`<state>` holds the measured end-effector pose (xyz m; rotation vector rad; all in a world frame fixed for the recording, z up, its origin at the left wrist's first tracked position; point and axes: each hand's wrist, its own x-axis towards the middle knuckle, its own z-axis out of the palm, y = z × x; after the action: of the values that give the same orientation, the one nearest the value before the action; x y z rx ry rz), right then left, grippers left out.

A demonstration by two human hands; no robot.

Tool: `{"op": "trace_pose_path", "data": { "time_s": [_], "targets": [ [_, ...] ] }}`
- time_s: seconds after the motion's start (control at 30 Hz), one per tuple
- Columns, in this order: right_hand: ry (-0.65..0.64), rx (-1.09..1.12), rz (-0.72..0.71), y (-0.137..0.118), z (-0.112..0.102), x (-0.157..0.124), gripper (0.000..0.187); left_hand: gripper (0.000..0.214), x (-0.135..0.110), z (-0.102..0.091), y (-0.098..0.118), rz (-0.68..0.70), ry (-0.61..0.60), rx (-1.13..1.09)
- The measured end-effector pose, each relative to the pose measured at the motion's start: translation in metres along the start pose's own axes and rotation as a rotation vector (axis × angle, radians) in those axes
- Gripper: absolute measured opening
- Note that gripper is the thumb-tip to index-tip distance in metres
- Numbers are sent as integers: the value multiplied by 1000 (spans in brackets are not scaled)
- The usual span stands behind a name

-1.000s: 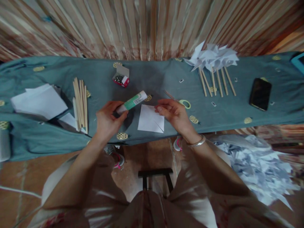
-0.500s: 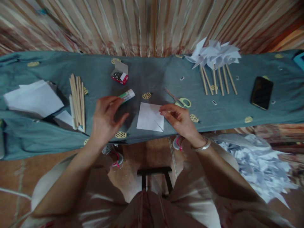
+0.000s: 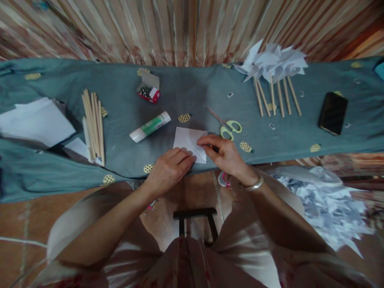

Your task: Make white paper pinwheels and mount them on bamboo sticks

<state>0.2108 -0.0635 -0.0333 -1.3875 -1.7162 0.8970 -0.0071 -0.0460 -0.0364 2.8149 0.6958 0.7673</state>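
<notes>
A white paper square with slits or creases running in from its corners lies near the table's front edge. My left hand rests on its lower left part, fingers bent and close together, gripping it at the near edge. At the right side of the square, my right hand is closed in a pinch on the paper; the fingertips partly hide what they grip. Just right of that hand lie scissors with pale green handles. A capped green and white glue stick lies to the left, apart from both hands.
Wooden sticks and a stack of white paper lie at left. A small red box of metal pins stands open behind. Paper pinwheels on sticks and a phone lie at right. Paper scraps fill a bag below.
My left hand has left the glue stick and come down right onto the paper's near edge. The right hand stays at the paper's right side, shifted slightly left.
</notes>
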Motion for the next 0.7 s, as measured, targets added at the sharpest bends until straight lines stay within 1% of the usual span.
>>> {"op": "trace_pose_path", "data": {
  "time_s": [0.1,0.17,0.23,0.33,0.43,0.6,0.7],
  "targets": [
    [-77,51,-15,0,-7,-1,36,11,0,-1,1,-4,8,2],
    [-144,75,-17,0,-11,-2,36,10,-1,-1,2,-26,25,-16],
    [-189,94,10,-2,-14,-3,30,11,-3,-1,2,-51,39,-39],
    [-219,143,54,-5,-15,-4,15,13,-6,-3,2,-68,25,-79],
    [-206,188,63,-6,-11,-5,2,14,-8,-3,3,-60,18,-108],
    [-97,176,40,-4,0,-5,5,12,-10,-4,6,-58,36,-100],
    [-63,114,8,-3,5,-5,5,20,-10,-4,7,-80,29,-117]
  ]
}}
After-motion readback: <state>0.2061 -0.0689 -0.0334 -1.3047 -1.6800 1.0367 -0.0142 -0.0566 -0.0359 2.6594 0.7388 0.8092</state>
